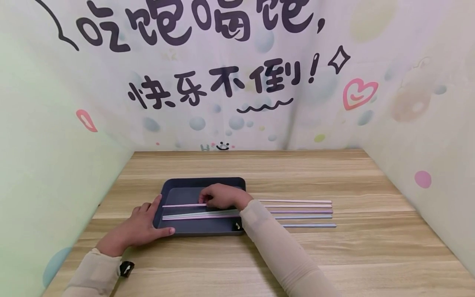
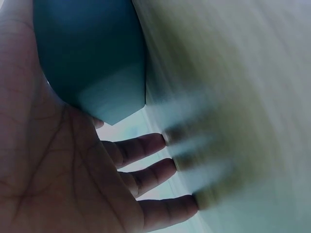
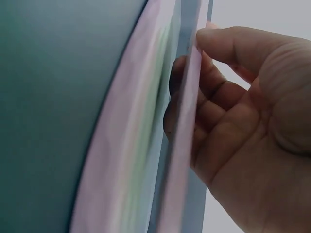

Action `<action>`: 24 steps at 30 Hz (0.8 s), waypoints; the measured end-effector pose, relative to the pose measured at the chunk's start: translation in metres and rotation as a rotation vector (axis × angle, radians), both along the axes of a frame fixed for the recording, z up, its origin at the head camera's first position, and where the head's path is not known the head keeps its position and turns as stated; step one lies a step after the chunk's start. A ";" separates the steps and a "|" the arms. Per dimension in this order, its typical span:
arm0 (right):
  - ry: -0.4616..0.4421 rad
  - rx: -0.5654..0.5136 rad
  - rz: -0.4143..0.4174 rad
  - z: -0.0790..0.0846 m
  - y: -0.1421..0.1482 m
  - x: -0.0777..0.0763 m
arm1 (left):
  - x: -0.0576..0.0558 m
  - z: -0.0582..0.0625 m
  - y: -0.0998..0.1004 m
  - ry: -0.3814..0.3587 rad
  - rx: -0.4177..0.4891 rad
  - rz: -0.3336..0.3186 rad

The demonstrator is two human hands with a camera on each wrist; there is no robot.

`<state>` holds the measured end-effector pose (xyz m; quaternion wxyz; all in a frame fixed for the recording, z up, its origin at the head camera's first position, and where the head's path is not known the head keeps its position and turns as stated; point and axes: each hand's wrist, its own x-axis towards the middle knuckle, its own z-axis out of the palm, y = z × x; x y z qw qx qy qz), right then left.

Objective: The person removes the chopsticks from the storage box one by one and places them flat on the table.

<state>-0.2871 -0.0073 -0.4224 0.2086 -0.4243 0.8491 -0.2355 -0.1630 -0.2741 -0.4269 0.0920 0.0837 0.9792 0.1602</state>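
A dark blue-grey tray (image 1: pixel 182 227) lies on the table. My left hand (image 1: pixel 141 225) lies against its left side, fingers extended and thumb by the front left corner. The left wrist view shows those fingertips (image 2: pixel 158 141) at the table top, beside the tray wall. Above the tray, my right hand (image 1: pixel 222 196) pinches a long, thin pink strip (image 1: pixel 182 205) between thumb and fingers; the right wrist view shows this strip (image 3: pixel 181 131) too. Several pastel strips (image 1: pixel 193 216) lie close together in the tray, pink and green among them.
Right of the tray, several more thin strips (image 1: pixel 308 212) in pink, purple and blue run side by side; my right forearm hides their left ends. The wooden table (image 1: pixel 371 255) meets a printed cloth backdrop (image 1: pixel 237 123) behind, with pale walls on both sides.
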 end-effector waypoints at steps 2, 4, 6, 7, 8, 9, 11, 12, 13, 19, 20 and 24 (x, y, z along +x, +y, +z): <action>-0.012 0.000 -0.001 0.001 0.000 0.000 | 0.000 0.000 0.000 -0.002 -0.002 0.002; -0.015 -0.001 0.005 0.001 0.000 -0.001 | 0.000 0.000 0.000 -0.006 -0.004 0.004; -0.022 -0.008 0.012 0.003 0.001 0.000 | 0.000 0.000 0.001 -0.010 -0.005 0.006; -0.022 -0.011 0.020 0.005 0.002 0.000 | 0.000 0.000 0.001 -0.012 -0.007 0.007; -0.022 -0.017 0.027 0.006 0.002 0.000 | 0.000 0.000 0.001 -0.013 -0.007 0.008; -0.024 -0.025 0.034 0.008 0.003 0.001 | 0.000 0.000 0.000 -0.013 -0.006 0.008; -0.035 -0.040 0.044 0.012 0.005 0.002 | 0.000 -0.001 0.001 -0.011 -0.006 0.007; -0.041 -0.047 0.049 0.014 0.006 0.002 | 0.000 -0.001 0.000 -0.008 -0.007 0.006; -0.045 -0.053 0.053 0.017 0.007 0.003 | 0.000 -0.001 0.000 -0.006 -0.007 0.004; -0.066 -0.083 0.085 0.031 0.014 0.004 | 0.000 -0.001 0.001 0.006 0.002 -0.001; -0.067 -0.085 0.093 0.033 0.015 0.004 | 0.000 -0.001 0.001 0.008 0.003 0.000; -0.074 -0.075 0.104 0.041 0.019 0.004 | 0.000 0.000 0.001 0.006 0.005 0.002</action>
